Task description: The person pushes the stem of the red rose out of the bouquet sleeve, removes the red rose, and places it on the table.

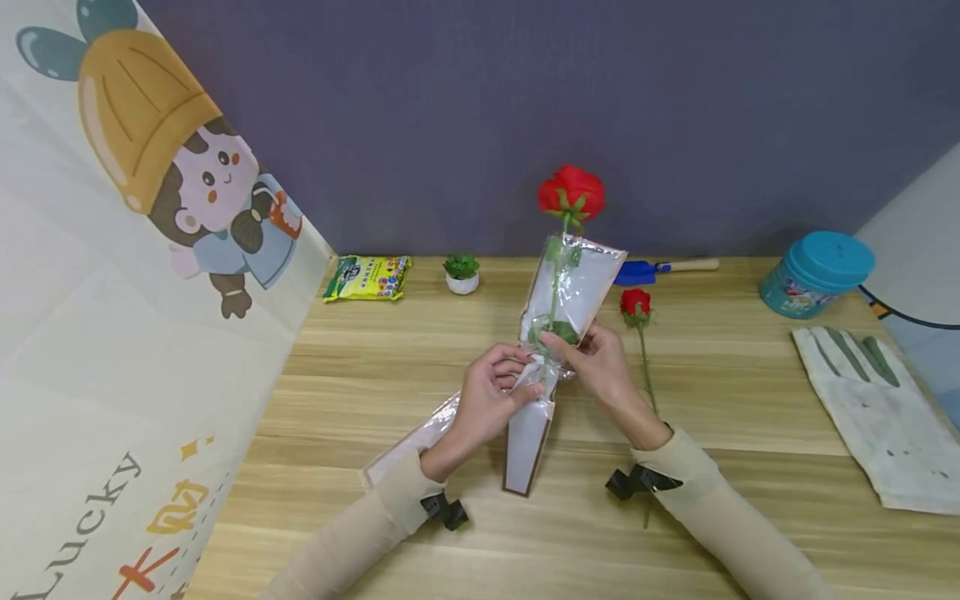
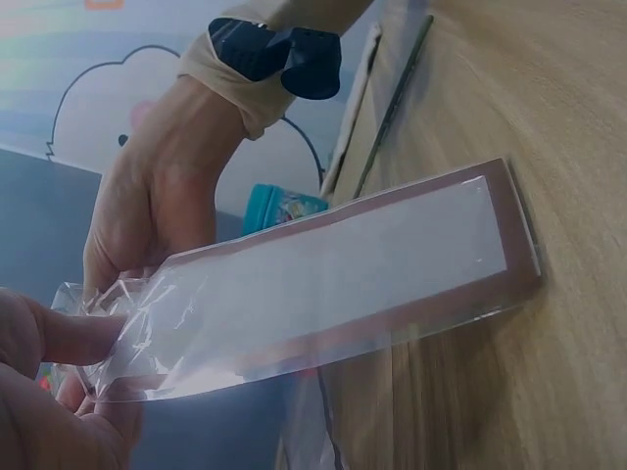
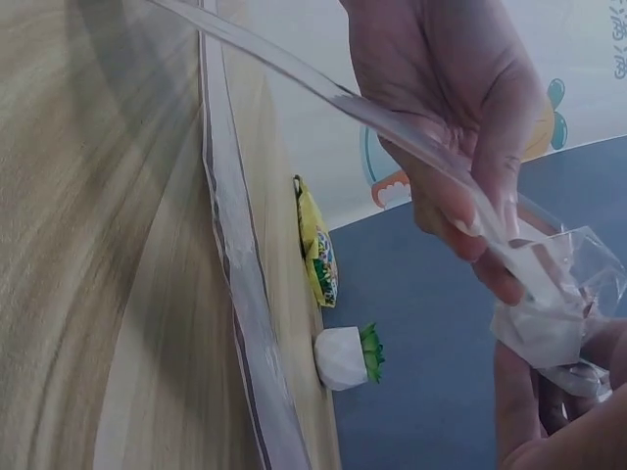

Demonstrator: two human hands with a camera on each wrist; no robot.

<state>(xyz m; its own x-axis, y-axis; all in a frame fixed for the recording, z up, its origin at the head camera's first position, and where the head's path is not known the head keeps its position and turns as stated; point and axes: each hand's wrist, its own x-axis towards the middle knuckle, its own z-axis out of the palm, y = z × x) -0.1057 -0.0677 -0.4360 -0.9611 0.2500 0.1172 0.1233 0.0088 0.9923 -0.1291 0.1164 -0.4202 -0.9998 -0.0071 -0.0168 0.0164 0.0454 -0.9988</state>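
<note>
A red rose (image 1: 572, 196) stands up out of a clear flower sleeve (image 1: 528, 446) with a white panel and a brown border. My left hand (image 1: 483, 400) pinches the sleeve at its gathered, crinkled waist, from the left. Opposite it, my right hand (image 1: 603, 371) grips the same waist, thumb over the front by the leaves (image 1: 562, 333). In the left wrist view the sleeve's narrow lower end hangs straight out below both hands. From the right wrist view, bunched film (image 3: 549, 323) shows between the fingers; the stem inside is hidden there.
Another sleeve (image 1: 412, 442) lies on the table at left. A second, smaller rose (image 1: 635, 304) lies right of the hands. Along the back are a yellow packet (image 1: 371, 277), a potted succulent (image 1: 462, 275) and a blue trowel (image 1: 637, 272). A teal tub (image 1: 817, 275) and gloves (image 1: 885, 417) are at right.
</note>
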